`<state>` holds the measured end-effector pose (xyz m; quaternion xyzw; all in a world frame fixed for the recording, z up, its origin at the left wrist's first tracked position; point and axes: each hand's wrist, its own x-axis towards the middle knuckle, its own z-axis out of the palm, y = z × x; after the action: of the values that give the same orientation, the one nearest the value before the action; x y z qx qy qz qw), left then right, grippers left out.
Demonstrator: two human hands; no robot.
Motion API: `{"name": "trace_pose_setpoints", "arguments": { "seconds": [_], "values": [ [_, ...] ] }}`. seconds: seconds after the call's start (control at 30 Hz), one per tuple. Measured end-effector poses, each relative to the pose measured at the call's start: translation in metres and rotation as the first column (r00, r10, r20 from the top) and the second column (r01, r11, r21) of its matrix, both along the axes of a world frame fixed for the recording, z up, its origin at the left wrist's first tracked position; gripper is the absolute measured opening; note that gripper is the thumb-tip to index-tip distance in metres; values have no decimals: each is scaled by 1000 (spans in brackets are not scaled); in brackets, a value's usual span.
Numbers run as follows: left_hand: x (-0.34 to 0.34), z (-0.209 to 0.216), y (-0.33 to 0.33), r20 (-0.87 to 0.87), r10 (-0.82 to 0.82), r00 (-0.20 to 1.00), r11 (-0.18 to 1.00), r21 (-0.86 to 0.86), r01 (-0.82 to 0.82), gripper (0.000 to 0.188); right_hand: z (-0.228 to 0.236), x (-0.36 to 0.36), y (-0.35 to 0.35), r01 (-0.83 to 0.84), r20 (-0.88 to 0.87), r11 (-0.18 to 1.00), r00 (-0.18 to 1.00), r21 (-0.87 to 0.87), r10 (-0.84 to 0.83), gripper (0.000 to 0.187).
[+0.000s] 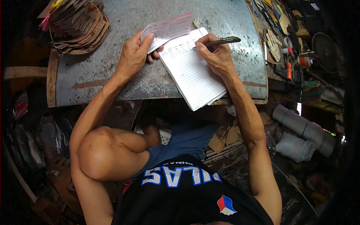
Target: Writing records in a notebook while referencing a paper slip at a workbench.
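Observation:
A lined notepad (pixel 193 77) lies tilted on the metal-topped table (pixel 112 63), its lower corner sticking out past the near edge. Handwriting covers its upper lines, and the rest of the page has only ruled lines. My right hand (pixel 216 56) grips a dark pen (pixel 227 40), its tip at the written lines. In my left hand (pixel 137 52) is a pinkish slip of paper (pixel 170 29) with writing on it, pinched under the thumb and raised over the pad's top left. The left fingertips show beneath the slip, beside the pad.
Bundled brown cut-out pieces (pixel 80 28) are stacked at the table's far left corner. Tools and cut patterns (pixel 273 45) crowd a surface on the right, near a dark round disc (pixel 324 52). A grey roll (pixel 300 125) and cardboard scraps (pixel 226 138) lie below the table. A whitish tassel (pixel 197 23) lies behind the pad.

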<state>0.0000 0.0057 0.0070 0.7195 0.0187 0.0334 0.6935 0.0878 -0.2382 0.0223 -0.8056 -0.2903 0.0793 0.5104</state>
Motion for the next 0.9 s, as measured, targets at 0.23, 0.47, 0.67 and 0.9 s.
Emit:
{"name": "trace_pose_setpoints", "arguments": {
  "seconds": [0.23,0.47,0.67,0.9],
  "values": [
    [-1,2,0,-3,3,1000,1000,26,-3,34,0,-2,1,-4,76,997,997,-77,9,15],
    [-2,0,1,17,-2,1000,999,34,1,34,2,-3,-1,-28,49,993,998,-113,33,16],
    [-3,1,0,12,7,1000,999,43,-7,35,-1,-1,-3,-32,17,992,999,-123,35,15],
    [-1,-3,1,5,2,1000,1000,7,-2,35,-4,-1,-1,-4,82,998,997,-63,9,16]
  ]
}}
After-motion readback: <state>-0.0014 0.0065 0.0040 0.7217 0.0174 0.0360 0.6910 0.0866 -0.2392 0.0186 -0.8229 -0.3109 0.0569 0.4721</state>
